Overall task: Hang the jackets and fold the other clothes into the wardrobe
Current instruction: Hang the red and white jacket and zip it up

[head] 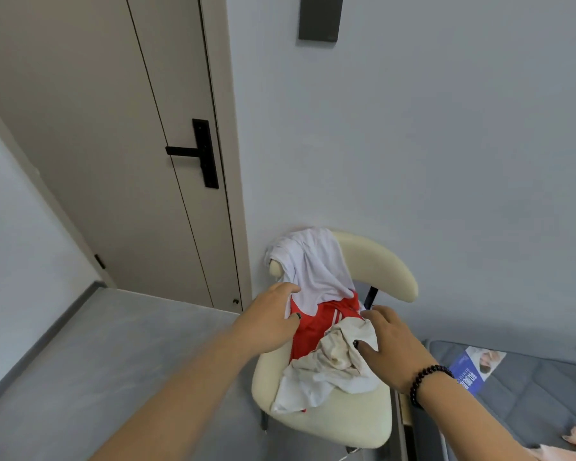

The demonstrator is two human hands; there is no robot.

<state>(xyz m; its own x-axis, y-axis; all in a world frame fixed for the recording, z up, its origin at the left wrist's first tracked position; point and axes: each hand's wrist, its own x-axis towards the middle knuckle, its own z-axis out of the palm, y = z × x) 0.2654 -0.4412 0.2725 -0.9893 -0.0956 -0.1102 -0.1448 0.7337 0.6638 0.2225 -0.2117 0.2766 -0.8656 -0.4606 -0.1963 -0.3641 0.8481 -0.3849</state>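
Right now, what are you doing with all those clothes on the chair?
A person is sorting a pile of clothes on the cream chair. The left hand grips the white shirt draped over the chair's back, by its lower edge. The right hand is on the crumpled cream garment. A red garment with white stripes lies between them. Nothing is folded yet.

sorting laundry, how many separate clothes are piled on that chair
3 visible: a white thin garment draped over the cream chair backrest, a red white-striped garment on the seat, and a crumpled cream cloth garment on top at the front. More may lie hidden underneath.
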